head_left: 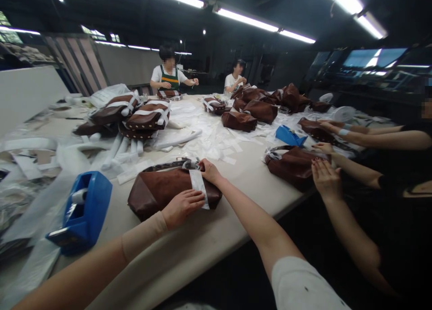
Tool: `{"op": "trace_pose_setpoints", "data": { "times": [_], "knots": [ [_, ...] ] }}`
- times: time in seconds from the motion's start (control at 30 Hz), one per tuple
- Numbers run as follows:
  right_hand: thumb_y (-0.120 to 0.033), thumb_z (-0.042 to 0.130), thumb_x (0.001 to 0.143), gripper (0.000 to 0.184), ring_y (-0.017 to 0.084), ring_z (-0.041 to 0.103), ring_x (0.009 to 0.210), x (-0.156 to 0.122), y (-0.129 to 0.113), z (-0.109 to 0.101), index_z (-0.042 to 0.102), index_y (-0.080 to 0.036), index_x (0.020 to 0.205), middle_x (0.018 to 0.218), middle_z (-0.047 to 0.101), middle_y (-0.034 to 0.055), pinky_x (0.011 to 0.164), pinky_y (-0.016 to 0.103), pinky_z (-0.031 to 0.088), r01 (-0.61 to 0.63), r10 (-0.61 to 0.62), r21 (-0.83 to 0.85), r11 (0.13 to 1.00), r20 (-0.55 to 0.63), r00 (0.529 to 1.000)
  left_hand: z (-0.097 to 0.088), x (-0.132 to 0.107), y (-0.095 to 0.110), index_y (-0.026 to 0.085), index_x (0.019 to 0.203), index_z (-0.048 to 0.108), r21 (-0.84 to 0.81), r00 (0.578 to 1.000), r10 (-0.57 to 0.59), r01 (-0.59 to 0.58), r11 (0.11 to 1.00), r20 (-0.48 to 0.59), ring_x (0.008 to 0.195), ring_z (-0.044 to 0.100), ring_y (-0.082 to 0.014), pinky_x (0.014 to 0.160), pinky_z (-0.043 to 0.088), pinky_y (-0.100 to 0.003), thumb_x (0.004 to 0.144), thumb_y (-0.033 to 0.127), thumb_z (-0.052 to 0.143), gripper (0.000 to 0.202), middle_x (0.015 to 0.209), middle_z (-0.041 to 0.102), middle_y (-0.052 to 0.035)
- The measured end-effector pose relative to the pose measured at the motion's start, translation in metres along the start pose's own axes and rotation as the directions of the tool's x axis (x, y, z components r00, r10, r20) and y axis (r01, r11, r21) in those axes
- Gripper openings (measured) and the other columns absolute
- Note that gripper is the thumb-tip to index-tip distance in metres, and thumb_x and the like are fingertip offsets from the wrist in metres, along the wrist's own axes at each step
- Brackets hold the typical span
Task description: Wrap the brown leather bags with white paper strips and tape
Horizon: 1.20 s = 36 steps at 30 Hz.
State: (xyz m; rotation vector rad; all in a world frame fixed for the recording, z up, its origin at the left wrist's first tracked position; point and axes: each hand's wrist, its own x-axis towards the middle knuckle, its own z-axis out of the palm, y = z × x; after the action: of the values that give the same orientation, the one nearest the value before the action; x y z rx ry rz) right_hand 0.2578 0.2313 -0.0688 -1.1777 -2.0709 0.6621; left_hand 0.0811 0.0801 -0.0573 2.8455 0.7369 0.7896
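Note:
A brown leather handbag lies on its side in front of me, near the table's edge. Its dark handles run along the far side. A white strip wraps over the bag right of its middle. My left hand rests flat on the near face, fingers extended together with their tips on the strip. At the top edge, my right hand curls its fingers around the bag beside the strip's upper end; its fingertips are partly hidden. To the left stands a blue tape dispenser.
Brown bags with white wrapping are stacked at left, more at the back. White sheets cover mid-table. At right, co-workers' hands handle another brown bag near a second blue dispenser. Two people work opposite.

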Motion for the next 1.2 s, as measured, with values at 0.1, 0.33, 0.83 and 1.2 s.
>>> {"op": "trace_pose_setpoints", "data": {
  "times": [0.1,0.33,0.83,1.2],
  "knots": [
    [-0.017,0.072,0.07,0.021,0.01,0.049,0.065,0.003,-0.001,-0.004,0.056,-0.017,0.084,0.071,0.053,-0.0043,0.066,0.022,0.039,-0.018,0.019,-0.037,0.999,0.027,0.999,0.005,-0.003,-0.001,0.02,0.124,0.06,0.1,0.999,0.019,-0.023,0.995,0.04,0.125,0.053,-0.0233,0.106,0.045,-0.045,0.098,0.018,0.039,0.033,0.13,0.06,-0.0087],
    [-0.019,0.075,0.067,0.021,0.018,0.055,0.092,0.01,-0.005,-0.015,0.064,-0.014,0.085,0.091,0.06,0.0056,0.085,0.03,0.043,-0.04,0.044,-0.085,0.996,0.051,0.998,0.005,-0.003,-0.001,0.016,0.122,0.06,0.121,0.999,0.024,-0.03,0.992,0.049,0.124,0.054,-0.0246,0.104,0.047,-0.043,0.096,0.015,0.04,0.033,0.129,0.061,-0.0091],
    [-0.035,0.069,0.08,0.021,0.015,0.062,0.072,0.005,0.004,-0.027,0.07,-0.014,0.078,0.073,0.068,0.0014,0.07,0.028,0.049,-0.114,0.12,-0.055,0.992,0.123,0.985,0.015,-0.006,-0.001,0.014,0.122,0.061,0.085,1.0,0.026,-0.027,0.996,0.01,0.123,0.055,-0.0273,0.103,0.048,-0.046,0.096,0.015,0.038,0.034,0.127,0.062,-0.0126],
    [-0.038,0.07,0.073,0.021,0.014,0.063,0.073,0.03,-0.03,-0.021,0.076,-0.019,0.081,0.076,0.071,-0.0001,0.066,0.022,0.044,-0.087,0.109,-0.101,0.991,0.23,0.967,0.017,-0.004,0.005,0.013,0.116,0.062,0.127,1.0,0.009,-0.006,0.992,-0.023,0.12,0.057,-0.0254,0.103,0.048,-0.044,0.098,0.018,0.036,0.032,0.122,0.064,-0.0121]
  ]
}}
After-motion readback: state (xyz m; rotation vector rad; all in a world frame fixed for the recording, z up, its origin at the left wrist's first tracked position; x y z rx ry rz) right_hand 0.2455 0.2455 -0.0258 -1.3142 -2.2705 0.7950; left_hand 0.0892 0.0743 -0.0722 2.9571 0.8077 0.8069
